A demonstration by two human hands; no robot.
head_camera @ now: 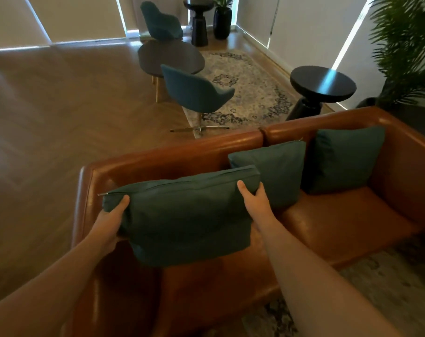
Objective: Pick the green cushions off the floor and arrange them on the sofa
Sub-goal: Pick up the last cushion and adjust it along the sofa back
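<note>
Left hand (110,216) and right hand (252,198) clutched the green cushion (182,215) by its corners, best stood upright against the sofa (182,152) back

We see a wooden floor (61,105) across the left of the frame and a pale patterned rug (252,93) at upper centre. A teal swivel chair (194,93) stands at the rug's left edge, with a dark oval table (170,57) and a second teal chair (160,23) behind it. A round black side table (323,81) stands at centre right and a leafy palm (405,45) at upper right. Daylight edges the drawn blinds (80,18) at upper left.
</note>
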